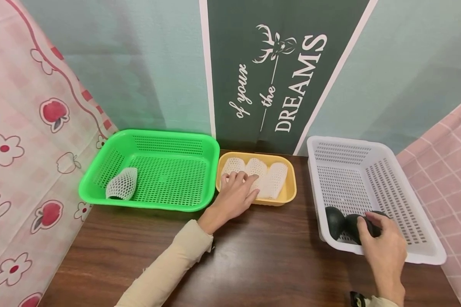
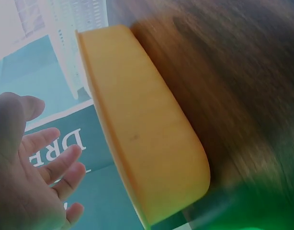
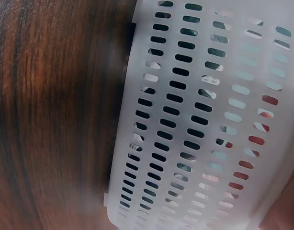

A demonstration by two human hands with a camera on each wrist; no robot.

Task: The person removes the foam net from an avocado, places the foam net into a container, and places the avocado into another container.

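My left hand [image 1: 236, 194] reaches over the yellow basket [image 1: 290, 194], fingers relaxed and apart, fingertips right at the white foam net sleeves [image 1: 256, 167]. Three sleeves lie side by side there, partly hidden by the hand. The left wrist view shows the loosely bent fingers [image 2: 65, 165] beside the yellow basket's outer wall [image 2: 142, 124]. At the near end of the white basket [image 1: 418, 256], my right hand [image 1: 386, 245] holds a dark avocado [image 1: 375, 230] between thumb and fingers. Two more avocados [image 1: 334, 221] lie to its left. The right wrist view shows mainly the perforated basket wall [image 3: 185, 110].
On the left stands a green basket [image 1: 150, 206] holding one dark fruit in a foam net sleeve [image 1: 123, 184]. All three baskets stand on a dark wooden table [image 1: 261, 256]. A printed curtain [image 1: 157, 64] hangs behind them, with patterned cloth [image 1: 23, 170] at the left side.
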